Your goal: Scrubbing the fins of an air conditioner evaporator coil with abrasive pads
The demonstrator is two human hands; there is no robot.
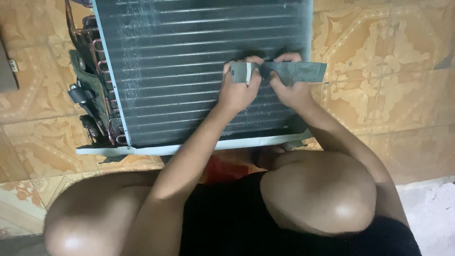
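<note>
1 coil unit [189, 71] | 1 grey strip [296, 71] | left hand [237, 90], right hand [289, 87]: each grip clamped on strip

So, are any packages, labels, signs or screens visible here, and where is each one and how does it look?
Grey strip: the only label-like thing, a flat, long rectangular band, dull grey with a paler, whitish left end, held by the left hand and right hand over the dark finned coil.
No package, sign or screen shows.
</note>
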